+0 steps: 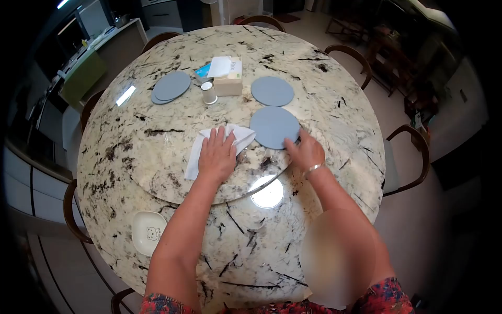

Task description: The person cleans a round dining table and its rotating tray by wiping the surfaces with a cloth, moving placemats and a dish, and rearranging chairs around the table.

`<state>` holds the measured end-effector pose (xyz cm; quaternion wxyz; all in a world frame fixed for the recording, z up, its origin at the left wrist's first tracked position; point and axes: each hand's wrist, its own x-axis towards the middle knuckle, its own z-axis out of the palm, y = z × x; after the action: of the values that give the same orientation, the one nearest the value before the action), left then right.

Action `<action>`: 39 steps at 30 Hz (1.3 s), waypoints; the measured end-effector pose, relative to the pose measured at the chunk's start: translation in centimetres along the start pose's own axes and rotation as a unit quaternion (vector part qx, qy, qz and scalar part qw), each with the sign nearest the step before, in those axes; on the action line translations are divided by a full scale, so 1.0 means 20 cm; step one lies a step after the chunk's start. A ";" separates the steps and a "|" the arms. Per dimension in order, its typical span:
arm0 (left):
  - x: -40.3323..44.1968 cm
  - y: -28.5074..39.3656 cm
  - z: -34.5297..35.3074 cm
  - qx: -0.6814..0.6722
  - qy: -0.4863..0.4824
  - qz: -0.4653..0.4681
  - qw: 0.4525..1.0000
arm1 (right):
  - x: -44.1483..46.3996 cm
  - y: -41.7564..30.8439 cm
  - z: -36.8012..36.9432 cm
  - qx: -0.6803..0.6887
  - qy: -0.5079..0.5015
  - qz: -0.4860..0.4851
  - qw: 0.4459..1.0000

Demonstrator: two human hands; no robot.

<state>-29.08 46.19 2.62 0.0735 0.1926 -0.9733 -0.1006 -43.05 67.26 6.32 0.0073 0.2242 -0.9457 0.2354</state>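
My left hand [217,157] lies flat with its fingers spread on a white cloth [196,157], which rests on the raised round turntable [167,183] of the marbled table. At the right edge of the turntable, my right hand [307,150] has its thumb and fingers on the rim of a round grey-blue mat [274,127]. A corner of the cloth reaches the left edge of this mat. Just behind it lies another grey-blue mat [272,91].
Two overlapping mats [171,86] lie at the back left. A tissue box [228,83], a blue packet [202,71] and a small white-topped jar [209,93] stand at the back middle. Near the front left sits a square white dish [148,233]. Chairs [410,157] surround the table.
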 end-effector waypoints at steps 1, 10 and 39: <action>-0.03 -0.01 0.00 -0.006 0.008 -0.003 1.000 | 0.05 0.01 0.01 0.002 0.002 0.000 1.000; -0.11 -0.13 -0.09 -0.016 0.011 -0.021 1.000 | 0.09 -0.14 0.01 0.082 -0.179 0.161 0.967; 0.09 0.17 0.01 -0.021 0.007 0.089 0.996 | 0.30 0.12 0.20 -0.195 -0.053 -0.082 0.976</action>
<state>-31.99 48.54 3.32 0.0930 0.1048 -0.9836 -0.1132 -49.17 64.92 2.44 0.0202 0.3074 -0.9508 0.0324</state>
